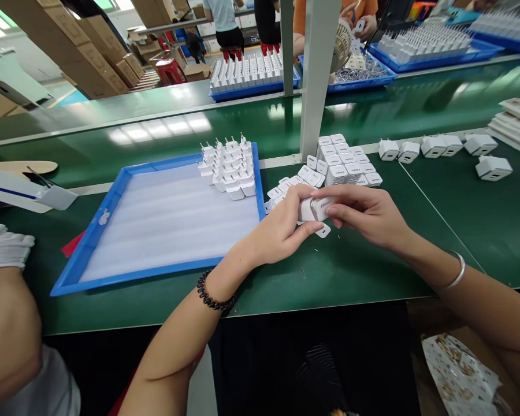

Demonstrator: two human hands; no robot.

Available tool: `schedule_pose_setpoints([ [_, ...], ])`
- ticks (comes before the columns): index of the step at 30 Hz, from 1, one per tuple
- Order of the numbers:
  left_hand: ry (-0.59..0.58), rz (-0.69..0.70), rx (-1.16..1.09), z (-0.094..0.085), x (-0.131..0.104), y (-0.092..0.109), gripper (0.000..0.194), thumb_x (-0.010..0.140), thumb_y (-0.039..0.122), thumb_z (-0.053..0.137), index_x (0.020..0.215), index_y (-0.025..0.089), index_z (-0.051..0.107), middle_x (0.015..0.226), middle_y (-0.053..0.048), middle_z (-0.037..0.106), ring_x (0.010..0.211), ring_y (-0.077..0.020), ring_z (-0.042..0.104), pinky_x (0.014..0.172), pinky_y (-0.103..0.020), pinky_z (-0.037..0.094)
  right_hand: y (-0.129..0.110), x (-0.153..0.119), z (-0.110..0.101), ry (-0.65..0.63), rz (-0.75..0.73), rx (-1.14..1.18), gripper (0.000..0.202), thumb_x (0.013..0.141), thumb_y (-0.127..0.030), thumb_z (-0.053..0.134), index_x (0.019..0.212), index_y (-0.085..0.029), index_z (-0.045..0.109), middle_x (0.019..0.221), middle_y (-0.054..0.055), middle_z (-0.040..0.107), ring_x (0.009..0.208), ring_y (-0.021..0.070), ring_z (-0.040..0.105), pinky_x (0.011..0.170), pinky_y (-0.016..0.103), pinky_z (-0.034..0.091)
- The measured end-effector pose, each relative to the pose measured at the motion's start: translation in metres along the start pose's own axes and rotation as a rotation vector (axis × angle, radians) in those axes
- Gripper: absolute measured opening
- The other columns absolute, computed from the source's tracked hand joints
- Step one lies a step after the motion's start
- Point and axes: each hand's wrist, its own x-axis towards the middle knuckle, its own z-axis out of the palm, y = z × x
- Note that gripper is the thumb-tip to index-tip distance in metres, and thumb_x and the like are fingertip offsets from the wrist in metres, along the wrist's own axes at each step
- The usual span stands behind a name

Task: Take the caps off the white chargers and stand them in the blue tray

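Observation:
My left hand (286, 228) is closed around a white charger housing (307, 210) above the green bench. With thumb and fingertips, my right hand (370, 214) pinches a small white end cover (323, 207) at the housing's open end; a thin dark gap shows between the two. Just beyond my hands lie loose white covers (304, 172), partly hidden by my fingers. Behind them, more covers stand in neat stacks (345, 171). One cover with a port slot (323, 230) lies under my hands.
Left of my hands, a blue tray (156, 270) with a white liner holds rows of white plug chargers (229, 167). Several charger housings (408, 152) line the right back edge. A white post (318, 81) rises behind the stacks. A co-worker's gloved hand (4, 245) is at far left.

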Motion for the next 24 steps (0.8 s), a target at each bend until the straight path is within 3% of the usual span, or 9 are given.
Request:
schedule_pose_setpoints([
  [14,0.004,0.078,0.121,0.0005,0.0000,-0.0018,0.031,0.100,0.038,0.048,0.123,0.021,0.037,0.122,-0.012,0.053,0.107,-0.0249,0.056,0.091,-0.040,0.049,0.0027,0.0004,-0.0009,-0.043,0.003,0.050,0.031,0.090,-0.018,0.069,0.121,-0.021,0.072,0.056,-0.005,0.058,0.050,0.0089,0.051,0.047,0.022,0.041],
  [24,0.000,0.146,0.239,0.0003,-0.0003,-0.0051,0.033,0.099,0.038,0.049,0.124,0.020,0.037,0.122,-0.014,0.055,0.107,-0.0271,0.057,0.092,-0.043,0.048,0.0048,-0.0004,-0.0034,-0.068,0.086,0.132,0.034,0.089,-0.026,0.074,0.121,-0.022,0.063,0.055,-0.006,0.058,0.047,0.0088,0.050,0.045,0.022,0.037],
])
